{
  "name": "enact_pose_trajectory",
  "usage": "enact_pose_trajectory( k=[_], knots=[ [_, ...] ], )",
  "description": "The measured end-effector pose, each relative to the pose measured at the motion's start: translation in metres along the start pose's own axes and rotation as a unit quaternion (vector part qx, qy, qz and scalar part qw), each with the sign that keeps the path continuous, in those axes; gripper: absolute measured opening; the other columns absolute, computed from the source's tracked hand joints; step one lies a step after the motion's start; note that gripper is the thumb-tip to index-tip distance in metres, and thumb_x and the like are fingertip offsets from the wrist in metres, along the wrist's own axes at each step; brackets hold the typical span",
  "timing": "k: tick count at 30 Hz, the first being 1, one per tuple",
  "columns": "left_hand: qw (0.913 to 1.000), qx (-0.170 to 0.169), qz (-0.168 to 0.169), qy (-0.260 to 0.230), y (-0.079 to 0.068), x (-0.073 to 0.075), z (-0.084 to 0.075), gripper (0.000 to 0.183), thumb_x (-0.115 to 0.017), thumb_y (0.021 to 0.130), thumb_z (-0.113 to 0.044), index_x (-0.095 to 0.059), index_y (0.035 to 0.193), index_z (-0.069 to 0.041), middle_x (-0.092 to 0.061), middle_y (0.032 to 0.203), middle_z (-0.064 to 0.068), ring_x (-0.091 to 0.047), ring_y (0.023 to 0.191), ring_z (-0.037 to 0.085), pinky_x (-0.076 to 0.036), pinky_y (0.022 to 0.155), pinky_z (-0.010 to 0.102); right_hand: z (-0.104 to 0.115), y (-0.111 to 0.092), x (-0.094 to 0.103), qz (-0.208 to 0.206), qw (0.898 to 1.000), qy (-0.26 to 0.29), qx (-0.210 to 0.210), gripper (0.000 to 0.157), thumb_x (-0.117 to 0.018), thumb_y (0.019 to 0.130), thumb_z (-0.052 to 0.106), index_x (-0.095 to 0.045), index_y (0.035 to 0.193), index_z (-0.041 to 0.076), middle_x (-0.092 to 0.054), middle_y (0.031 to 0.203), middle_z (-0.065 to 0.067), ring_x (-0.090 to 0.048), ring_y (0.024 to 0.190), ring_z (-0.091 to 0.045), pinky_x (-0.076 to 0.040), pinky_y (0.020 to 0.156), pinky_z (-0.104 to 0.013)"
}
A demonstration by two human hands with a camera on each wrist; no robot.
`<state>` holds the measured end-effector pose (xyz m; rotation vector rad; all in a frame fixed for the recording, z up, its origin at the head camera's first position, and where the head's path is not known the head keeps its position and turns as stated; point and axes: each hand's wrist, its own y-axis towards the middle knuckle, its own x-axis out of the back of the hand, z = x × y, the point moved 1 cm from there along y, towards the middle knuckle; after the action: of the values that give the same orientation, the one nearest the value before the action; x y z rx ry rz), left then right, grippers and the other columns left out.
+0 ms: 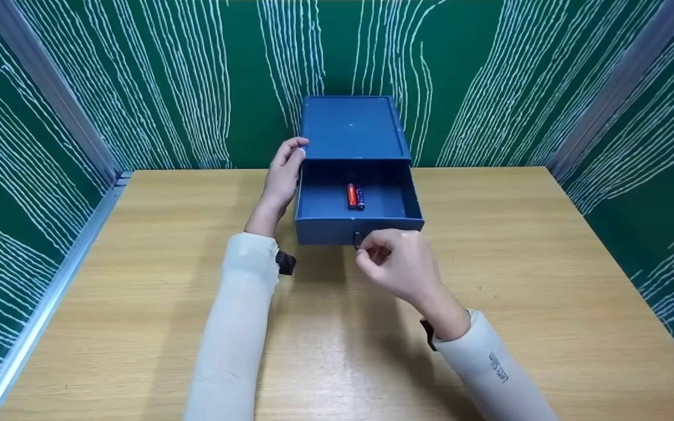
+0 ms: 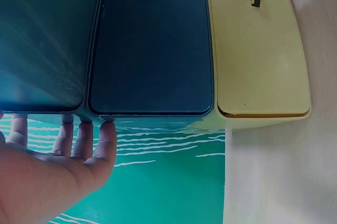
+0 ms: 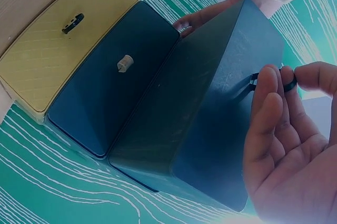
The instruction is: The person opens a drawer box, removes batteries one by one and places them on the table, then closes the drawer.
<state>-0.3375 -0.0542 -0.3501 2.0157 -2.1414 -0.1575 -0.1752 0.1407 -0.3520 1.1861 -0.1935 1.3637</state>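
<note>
A blue drawer cabinet (image 1: 348, 126) stands against the back wall, its top drawer (image 1: 322, 231) pulled out. Inside that drawer a red battery (image 1: 351, 196) and a dark blue battery (image 1: 360, 197) lie side by side. My right hand (image 1: 404, 263) is at the drawer's front and pinches its small black handle (image 3: 289, 84) between fingers and thumb. On the cabinet's left side rests my left hand (image 1: 282, 178), its fingertips touching the wall of the cabinet, as the left wrist view also shows.
Below the open drawer, the wrist views show a shut dark blue drawer (image 2: 152, 50) with a pale pull and a shut yellow drawer (image 2: 260, 60) with a black handle. The wooden table (image 1: 138, 292) is enclosed by green walls (image 1: 466, 70) with white wavy lines.
</note>
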Motion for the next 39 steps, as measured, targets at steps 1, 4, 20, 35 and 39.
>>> enact_pose_trajectory(
  k=[1,4,20,35,39],
  knots=[
    [1.0000,0.000,0.002,-0.001,0.000,0.000,0.000,0.026,-0.037,0.092,-0.027,-0.049,0.114,-0.021,-0.047,0.118,-0.002,-0.041,0.104,0.013,-0.032,0.090,0.031,0.000,0.000,0.000,0.002,1.000,-0.001,-0.001,0.011,-0.058,0.074,0.025,-0.063,0.066,0.020,-0.058,0.060,0.012,-0.046,0.051,0.002,-0.041,0.051,-0.017],
    [1.0000,0.006,0.007,-0.002,0.000,0.000,0.001,0.026,-0.037,0.092,-0.028,-0.048,0.114,-0.022,-0.046,0.119,-0.002,-0.040,0.105,0.015,-0.033,0.090,0.033,0.000,-0.001,0.001,0.006,1.000,-0.007,-0.001,0.010,-0.058,0.073,0.025,-0.063,0.066,0.020,-0.058,0.060,0.011,-0.046,0.052,0.002,-0.041,0.051,-0.017],
    [0.9997,0.011,0.003,-0.020,0.000,0.000,0.000,0.026,-0.038,0.091,-0.028,-0.049,0.114,-0.021,-0.045,0.109,-0.003,-0.039,0.086,0.015,-0.033,0.076,0.029,0.003,-0.003,0.006,0.009,1.000,0.009,0.010,0.008,-0.058,0.075,0.026,-0.063,0.070,0.022,-0.058,0.064,0.014,-0.047,0.054,0.002,-0.041,0.051,-0.017],
    [0.9999,0.000,0.003,-0.017,0.000,0.000,0.000,0.026,-0.037,0.092,-0.027,-0.049,0.115,-0.019,-0.045,0.119,-0.001,-0.040,0.108,0.013,-0.030,0.094,0.031,-0.001,0.048,0.049,0.017,0.980,0.177,0.084,0.009,-0.062,0.073,0.010,-0.065,0.080,0.013,-0.060,0.066,0.005,-0.046,0.047,-0.008,-0.037,0.041,-0.021],
    [0.9998,0.002,0.003,-0.018,0.000,0.000,0.000,0.026,-0.037,0.092,-0.027,-0.048,0.115,-0.020,-0.044,0.120,-0.001,-0.039,0.108,0.013,-0.030,0.094,0.032,-0.011,0.071,0.054,0.050,0.986,0.145,0.059,0.014,-0.065,0.073,0.016,-0.065,0.087,0.016,-0.059,0.074,0.003,-0.049,0.057,-0.009,-0.043,0.051,-0.023]
  ],
)
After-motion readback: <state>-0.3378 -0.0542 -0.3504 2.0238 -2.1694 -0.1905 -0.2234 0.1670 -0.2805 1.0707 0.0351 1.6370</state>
